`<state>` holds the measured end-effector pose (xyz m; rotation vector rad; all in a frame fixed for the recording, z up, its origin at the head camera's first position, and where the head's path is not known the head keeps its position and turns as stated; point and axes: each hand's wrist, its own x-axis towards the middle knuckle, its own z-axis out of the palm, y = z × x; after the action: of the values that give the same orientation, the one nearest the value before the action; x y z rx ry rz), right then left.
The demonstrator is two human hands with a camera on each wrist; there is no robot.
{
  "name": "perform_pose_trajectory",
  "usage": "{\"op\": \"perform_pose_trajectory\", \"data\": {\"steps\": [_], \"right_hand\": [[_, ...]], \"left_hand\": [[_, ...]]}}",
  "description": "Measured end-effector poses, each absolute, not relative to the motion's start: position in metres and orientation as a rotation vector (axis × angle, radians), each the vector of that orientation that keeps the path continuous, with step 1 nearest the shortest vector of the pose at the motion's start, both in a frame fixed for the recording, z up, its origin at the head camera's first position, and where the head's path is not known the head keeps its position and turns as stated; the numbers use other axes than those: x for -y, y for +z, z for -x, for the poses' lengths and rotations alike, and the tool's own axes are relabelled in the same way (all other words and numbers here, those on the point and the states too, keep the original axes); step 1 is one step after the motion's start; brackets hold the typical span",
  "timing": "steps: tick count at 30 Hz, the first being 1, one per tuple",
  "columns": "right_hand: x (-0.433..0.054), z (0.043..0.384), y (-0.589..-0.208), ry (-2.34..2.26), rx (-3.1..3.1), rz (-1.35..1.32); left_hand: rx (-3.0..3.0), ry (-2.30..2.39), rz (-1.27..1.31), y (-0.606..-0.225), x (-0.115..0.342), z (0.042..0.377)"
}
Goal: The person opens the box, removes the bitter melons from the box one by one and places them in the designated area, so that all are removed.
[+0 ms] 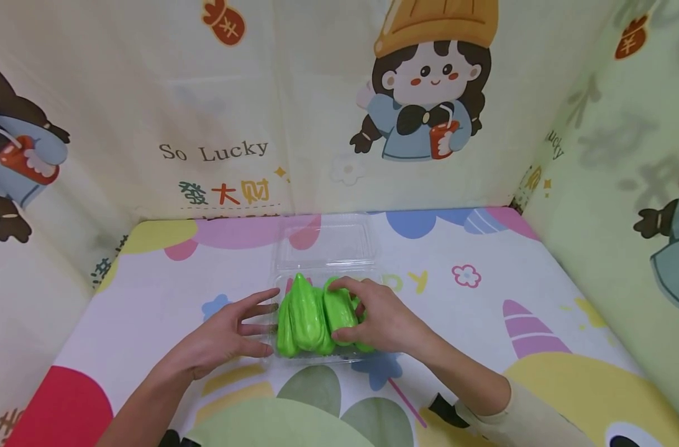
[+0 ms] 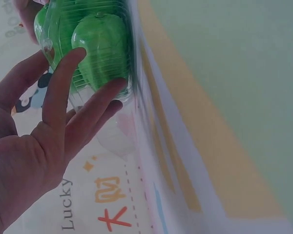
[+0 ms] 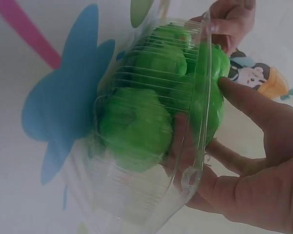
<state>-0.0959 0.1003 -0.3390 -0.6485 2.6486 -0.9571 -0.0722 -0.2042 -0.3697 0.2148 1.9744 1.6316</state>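
Observation:
A clear plastic clamshell box (image 1: 317, 359) lies on the table with its lid (image 1: 325, 243) folded back on the far side. Several glossy, bright green, ridged, pepper-like vegetables (image 1: 305, 316) fill the box side by side. On the right, my right hand (image 1: 381, 316) grips one pepper-like vegetable (image 1: 340, 315) lengthwise, thumb at its near end and index finger at its far end. My left hand (image 1: 233, 332) stands at the box's left wall, fingers spread and fairly straight. In the left wrist view, its fingertips (image 2: 79, 54) are right at the ribbed wall beside a green vegetable (image 2: 101, 48).
The table is covered by a printed cloth (image 1: 428, 347) with colourful cartoon shapes. Patterned curtains (image 1: 317, 124) with cartoon figures and lettering enclose the back and both sides. A black object (image 1: 177, 439) shows at the bottom edge near the left forearm.

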Motion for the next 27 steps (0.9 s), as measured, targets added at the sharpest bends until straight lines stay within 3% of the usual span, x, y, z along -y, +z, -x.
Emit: {"op": "perform_pose_trajectory", "data": {"steps": [16, 27], "right_hand": [[-0.100, 0.093, -0.334, -0.963, -2.668, 0.587], [-0.128, 0.105, -0.319, -1.125, -2.596, 0.507]], "left_hand": [[-1.993, 1.628, -0.221, -0.371, 0.205, 0.072], [-1.988, 1.629, -0.212, -0.371, 0.205, 0.072]]}}
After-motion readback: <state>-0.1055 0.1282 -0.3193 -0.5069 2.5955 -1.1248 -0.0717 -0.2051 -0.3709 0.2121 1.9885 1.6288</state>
